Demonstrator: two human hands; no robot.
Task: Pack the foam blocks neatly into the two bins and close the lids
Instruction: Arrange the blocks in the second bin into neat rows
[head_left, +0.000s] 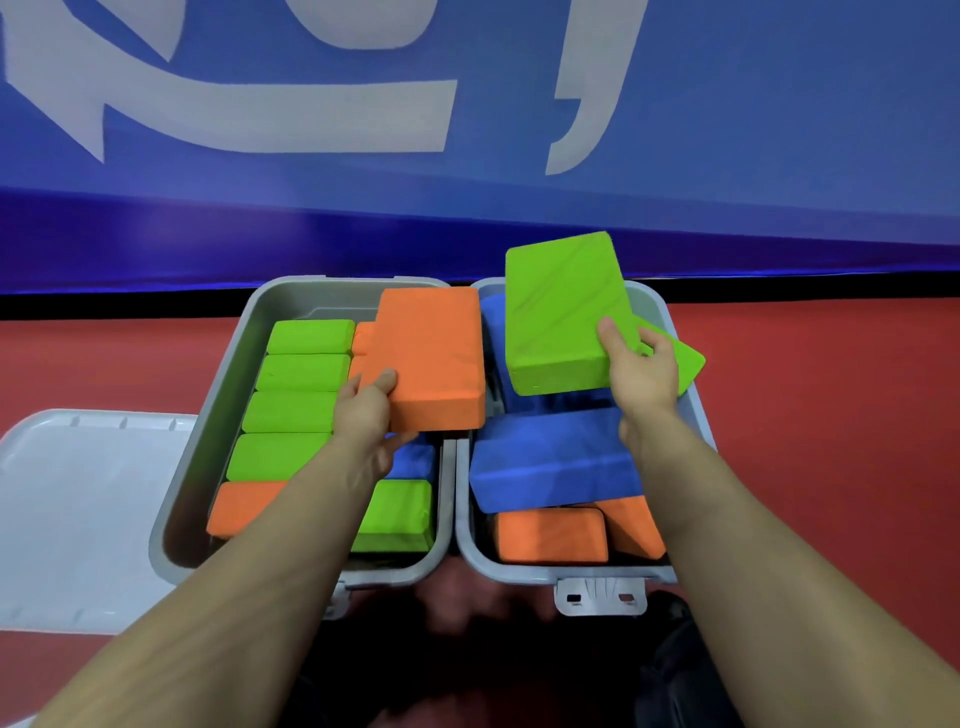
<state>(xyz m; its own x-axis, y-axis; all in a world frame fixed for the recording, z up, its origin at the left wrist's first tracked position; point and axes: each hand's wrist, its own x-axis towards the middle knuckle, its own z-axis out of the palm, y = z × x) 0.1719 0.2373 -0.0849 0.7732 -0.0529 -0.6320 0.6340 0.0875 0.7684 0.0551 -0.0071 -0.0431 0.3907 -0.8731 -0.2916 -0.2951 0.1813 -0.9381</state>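
Foam blocks partly packed, both bins open.
The left hand grips an orange block over the left bin, where green blocks already stand in a tidy row; the right hand holds a green block above the right bin, whose blue blocks lie jumbled. A lid lies just beside the left bin, so tidying and closing both remain.
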